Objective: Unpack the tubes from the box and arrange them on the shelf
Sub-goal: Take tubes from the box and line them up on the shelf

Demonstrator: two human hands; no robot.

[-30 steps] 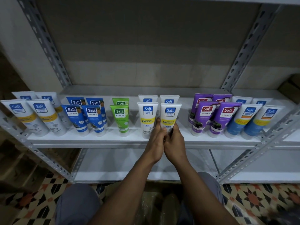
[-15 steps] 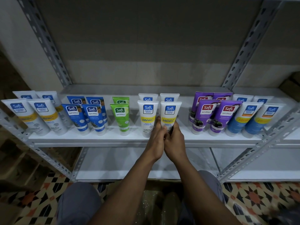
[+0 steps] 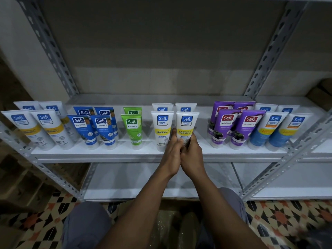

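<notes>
A white tube with a yellow band (image 3: 186,125) stands cap-down at the front middle of the white shelf (image 3: 93,153). My left hand (image 3: 171,155) and my right hand (image 3: 192,155) both grip its lower end, knuckles touching. A matching white tube (image 3: 161,128) stands just left of it, and two more stand behind. Rows of other tubes fill the shelf: white-and-gold (image 3: 45,128) at far left, blue (image 3: 91,128), green (image 3: 132,126), purple (image 3: 237,126), and white-and-blue (image 3: 280,130) at right. The box is not clearly in view.
Slotted grey metal uprights (image 3: 53,51) frame the shelf, with a diagonal brace (image 3: 280,164) at right. A lower white shelf board (image 3: 125,178) sits beneath. My knees and a patterned tile floor (image 3: 287,218) fill the bottom of the view.
Both hands stay wrapped around the base of the white tube with the yellow band. The view has shifted slightly; the tubes have not visibly moved.
</notes>
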